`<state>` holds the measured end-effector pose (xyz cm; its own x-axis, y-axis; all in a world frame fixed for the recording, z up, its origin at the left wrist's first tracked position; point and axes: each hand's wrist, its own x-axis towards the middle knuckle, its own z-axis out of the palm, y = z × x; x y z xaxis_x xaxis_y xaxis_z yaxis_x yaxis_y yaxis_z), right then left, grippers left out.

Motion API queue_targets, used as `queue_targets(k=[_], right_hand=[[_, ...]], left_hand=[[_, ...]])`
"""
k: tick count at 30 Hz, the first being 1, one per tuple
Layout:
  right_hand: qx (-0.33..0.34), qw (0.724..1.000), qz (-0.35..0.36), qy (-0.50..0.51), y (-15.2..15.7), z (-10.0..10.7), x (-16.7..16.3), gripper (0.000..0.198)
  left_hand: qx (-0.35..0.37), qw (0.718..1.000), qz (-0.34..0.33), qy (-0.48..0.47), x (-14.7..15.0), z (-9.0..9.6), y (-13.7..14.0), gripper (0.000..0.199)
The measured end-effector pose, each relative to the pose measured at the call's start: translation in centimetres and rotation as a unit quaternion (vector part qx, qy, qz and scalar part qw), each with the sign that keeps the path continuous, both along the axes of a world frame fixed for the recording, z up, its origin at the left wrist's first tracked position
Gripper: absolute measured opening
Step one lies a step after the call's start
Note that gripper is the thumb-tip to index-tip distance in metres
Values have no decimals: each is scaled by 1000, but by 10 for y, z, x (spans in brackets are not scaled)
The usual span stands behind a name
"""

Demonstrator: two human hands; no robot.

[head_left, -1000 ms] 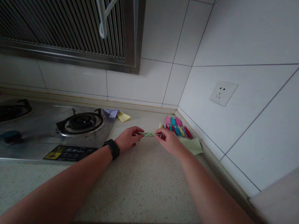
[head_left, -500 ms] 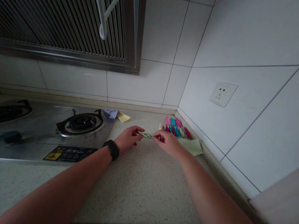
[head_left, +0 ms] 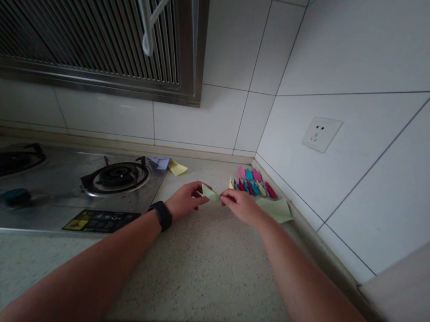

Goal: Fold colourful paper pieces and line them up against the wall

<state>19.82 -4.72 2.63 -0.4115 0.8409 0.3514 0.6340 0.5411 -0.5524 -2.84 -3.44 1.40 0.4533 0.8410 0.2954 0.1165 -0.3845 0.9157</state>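
A small pale green folded paper (head_left: 209,193) is held up between my two hands, above the speckled countertop (head_left: 201,274). My left hand (head_left: 185,199) pinches its left side between thumb and fingers, with a dark watch on the wrist. At its right end, the fingertips of my right hand (head_left: 240,204) are closed on the paper. Behind my right hand stand several small folded paper pieces (head_left: 253,187) in pink, blue, red and yellow, set in rows. A flat pale green sheet (head_left: 276,210) lies just right of my right hand.
At the left is a gas stove (head_left: 119,175) with knobs. Purple paper (head_left: 160,162) and yellow paper (head_left: 177,168) lie by its back right corner. A range hood (head_left: 98,26) hangs above. The right wall carries a power socket (head_left: 322,134).
The green folded paper has turned in my fingers: it was seen nearly edge-on with its folds opened, and now a flat, pointed face shows. Both hands stay in about the same place.
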Motion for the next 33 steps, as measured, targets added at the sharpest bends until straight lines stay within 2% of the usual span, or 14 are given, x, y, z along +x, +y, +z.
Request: queue_targets(k=[9, 17, 25, 33], right_hand=[[-90, 995, 19, 29, 2, -4, -1, 27], [-149, 985, 44, 70, 2, -6, -2, 32], [-95, 993, 51, 42, -4, -1, -6, 33], [-92, 994, 53, 14, -7, 2, -7, 31]], left_hand=[[-27, 999, -15, -20, 2, 0, -1, 31], [-59, 998, 16, -31, 3, 3, -3, 33], [-54, 998, 19, -21, 1, 2, -2, 32], [-52, 998, 13, -23, 2, -1, -2, 32]])
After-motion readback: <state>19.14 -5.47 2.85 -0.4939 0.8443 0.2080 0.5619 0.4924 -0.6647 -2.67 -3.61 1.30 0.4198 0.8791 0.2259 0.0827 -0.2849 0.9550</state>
